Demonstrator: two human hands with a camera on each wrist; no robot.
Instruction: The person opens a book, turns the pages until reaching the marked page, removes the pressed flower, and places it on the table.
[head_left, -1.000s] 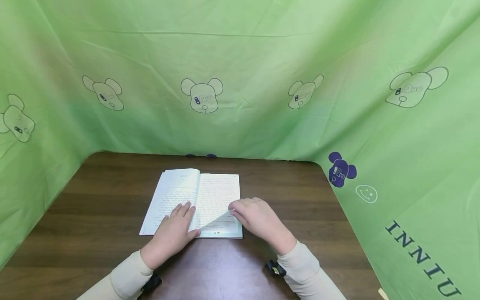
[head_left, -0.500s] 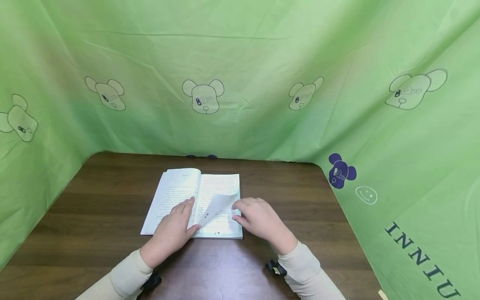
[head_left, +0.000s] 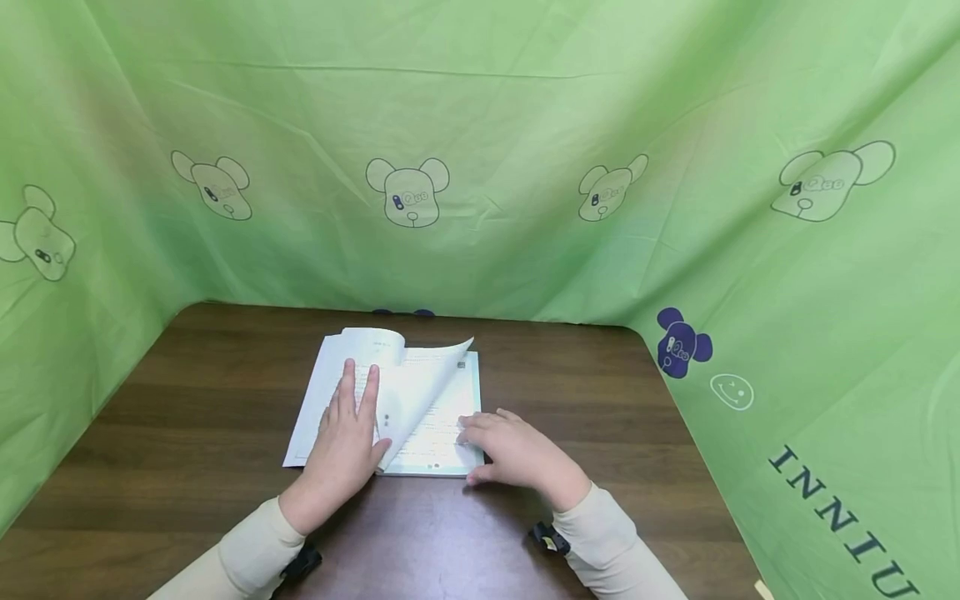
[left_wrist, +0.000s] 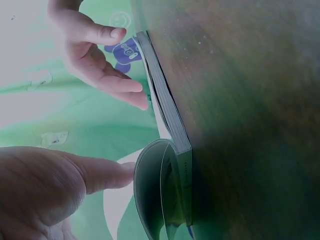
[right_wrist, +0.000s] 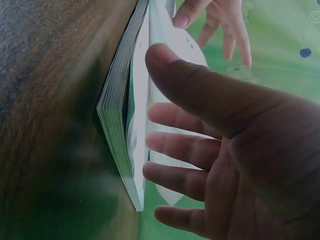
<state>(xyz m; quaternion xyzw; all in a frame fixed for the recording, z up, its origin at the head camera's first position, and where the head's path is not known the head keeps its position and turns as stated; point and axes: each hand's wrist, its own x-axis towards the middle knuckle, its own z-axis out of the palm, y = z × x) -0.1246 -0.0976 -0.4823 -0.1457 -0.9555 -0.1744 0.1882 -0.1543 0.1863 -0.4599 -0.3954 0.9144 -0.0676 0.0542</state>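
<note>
Resting near the front of the dark brown wooden desk: right hand, grip apart, fingertips flat on the open white paperback book. Left hand, grip apart, pressing the turning page; better sliding flat, avoiding creases. One book, two hands.

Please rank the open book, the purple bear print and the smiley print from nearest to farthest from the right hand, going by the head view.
1. The book, under the right hand, whose fingers rest on its right page.
2. The purple bear, on the green cloth up and to the right.
3. The smiley, farther right on the same cloth, only slightly beyond the bear.
</note>
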